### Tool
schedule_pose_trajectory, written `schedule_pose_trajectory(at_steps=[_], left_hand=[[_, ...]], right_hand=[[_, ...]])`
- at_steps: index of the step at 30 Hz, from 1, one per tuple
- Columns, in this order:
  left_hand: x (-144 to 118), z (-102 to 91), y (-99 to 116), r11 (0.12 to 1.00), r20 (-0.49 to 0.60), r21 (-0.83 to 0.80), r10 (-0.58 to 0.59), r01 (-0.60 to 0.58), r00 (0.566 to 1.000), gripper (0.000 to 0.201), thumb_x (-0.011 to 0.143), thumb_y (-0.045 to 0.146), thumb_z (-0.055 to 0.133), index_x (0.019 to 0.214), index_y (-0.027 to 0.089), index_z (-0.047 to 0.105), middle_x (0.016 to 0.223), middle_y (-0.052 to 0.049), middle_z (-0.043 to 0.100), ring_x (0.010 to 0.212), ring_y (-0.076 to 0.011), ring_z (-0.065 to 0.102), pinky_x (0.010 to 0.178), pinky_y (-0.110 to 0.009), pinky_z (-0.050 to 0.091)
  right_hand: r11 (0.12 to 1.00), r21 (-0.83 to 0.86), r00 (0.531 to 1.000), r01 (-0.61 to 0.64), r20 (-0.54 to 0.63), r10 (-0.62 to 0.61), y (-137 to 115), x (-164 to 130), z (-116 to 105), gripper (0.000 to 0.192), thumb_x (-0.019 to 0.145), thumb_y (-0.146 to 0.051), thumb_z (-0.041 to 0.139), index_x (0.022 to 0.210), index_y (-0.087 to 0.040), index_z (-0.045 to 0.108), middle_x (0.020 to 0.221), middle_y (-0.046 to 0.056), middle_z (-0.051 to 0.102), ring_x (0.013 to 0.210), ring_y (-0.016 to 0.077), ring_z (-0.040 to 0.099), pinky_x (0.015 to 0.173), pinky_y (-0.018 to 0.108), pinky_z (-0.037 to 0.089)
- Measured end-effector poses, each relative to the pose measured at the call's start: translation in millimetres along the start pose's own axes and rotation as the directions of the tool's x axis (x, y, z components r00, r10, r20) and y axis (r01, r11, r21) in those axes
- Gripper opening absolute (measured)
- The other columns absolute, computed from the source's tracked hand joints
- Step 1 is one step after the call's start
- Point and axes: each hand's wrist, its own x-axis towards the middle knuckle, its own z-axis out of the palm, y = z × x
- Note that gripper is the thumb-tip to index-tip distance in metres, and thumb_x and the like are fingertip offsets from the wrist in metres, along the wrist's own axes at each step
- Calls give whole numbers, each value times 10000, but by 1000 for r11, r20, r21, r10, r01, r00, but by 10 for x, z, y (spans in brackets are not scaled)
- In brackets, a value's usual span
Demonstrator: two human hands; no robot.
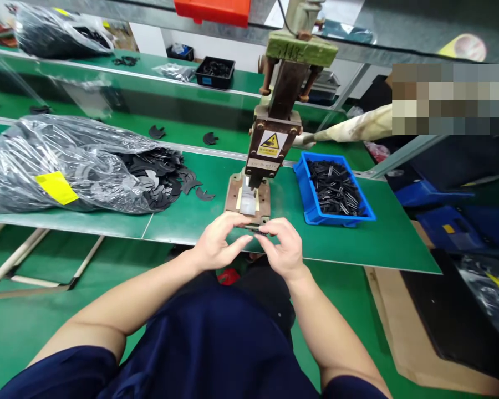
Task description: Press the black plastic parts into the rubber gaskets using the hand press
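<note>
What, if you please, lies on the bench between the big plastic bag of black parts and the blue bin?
In the head view, the small press stands between the plastic bag and the blue bin, with loose black parts spilled beside the bag's mouth; otherwise green bench.

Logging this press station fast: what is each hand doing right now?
Left hand: fingers pinched on a small dark part in front of the press.
Right hand: fingers pinched on the same part.

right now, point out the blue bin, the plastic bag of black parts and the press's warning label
blue bin [303, 183], head view, on its left wall
plastic bag [33, 160], head view, on the clear film left of centre
warning label [271, 144], head view, middle of the yellow triangle
</note>
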Motion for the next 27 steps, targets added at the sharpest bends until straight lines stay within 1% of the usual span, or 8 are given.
schedule_pose_trajectory(at_steps=[6, 10, 14, 16, 18, 22, 25, 27], left_hand=[[-58, 14, 2, 998, 60, -47, -28, 30, 998, 265, 1001, 288, 706, 1261, 243, 675, 1139, -95, 771, 1051, -235, 744, 937, -418, 603], [-59, -5, 37, 985, 121, -61, -155, 163, 980, 228, 1010, 362, 687, 1213, 262, 715, 1085, -91, 784, 970, -240, 754, 919, -433, 607], [-39, -7, 24, 933, 172, -131, -311, 334, 935, 214, 1016, 443, 666, 1074, 254, 747, 1025, -75, 777, 939, -233, 732, 884, -405, 597], [-27, 11, -24, 852, 221, -234, -422, 468, 879, 256, 1004, 486, 679, 983, 236, 730, 916, -51, 746, 841, -202, 698, 793, -360, 583], [-17, 34, -93, 705, 326, -376, -507, 601, 798, 313, 942, 522, 757, 917, 218, 689, 814, -24, 696, 741, -169, 653, 698, -317, 551], [11, 44, -252, 400, 526, -540, -527, 741, 668, 408, 808, 499, 901, 998, 199, 701, 790, -1, 666, 682, -133, 618, 666, -290, 517], [66, 10, -408, 369, 530, -563, -525, 740, 666, 498, 828, 505, 884, 1185, 192, 730, 791, -3, 666, 682, -135, 626, 687, -303, 524], [135, -14, -557, 420, 461, -574, -544, 703, 701, 523, 845, 534, 861, 1211, 189, 717, 788, -11, 679, 699, -148, 652, 699, -313, 538]], right_hand=[[1000, 30, 1000, 1, 6, -2, -16, -45, 89, 196, 904, -222, 749, 1088, -264, 695, 971, 32, 741, 911, 181, 700, 811, 382, 606], [1000, 28, 1000, 8, 19, -8, -5, -45, 92, 212, 907, -220, 740, 1106, -280, 700, 987, 31, 744, 918, 183, 703, 811, 387, 615], [999, -1, 998, 38, 55, -38, 17, -40, 83, 243, 912, -215, 730, 1139, -299, 723, 1014, 39, 739, 936, 182, 700, 814, 383, 620], [998, -29, 995, 57, 86, -54, 24, -42, 87, 242, 921, -216, 719, 1142, -310, 744, 1001, 42, 734, 917, 181, 691, 794, 376, 611], [996, -49, 991, 76, 117, -69, 27, -43, 90, 250, 926, -211, 711, 1148, -319, 755, 984, 39, 733, 896, 175, 681, 778, 366, 602], [994, -51, 980, 101, 180, -90, 45, 16, -6, 368, 929, -214, 709, 1280, -325, 711, 1092, 56, 739, 999, 187, 695, 855, 384, 631], [991, -88, 989, 100, 115, -90, 90, 218, -270, 419, 914, -227, 729, 1321, -314, 683, 1177, 74, 720, 1101, 216, 688, 940, 441, 633], [985, -148, 994, 93, -45, -100, 115, 461, -529, 364, 902, -249, 748, 1260, -299, 710, 1153, 71, 716, 1123, 235, 676, 985, 481, 608]])
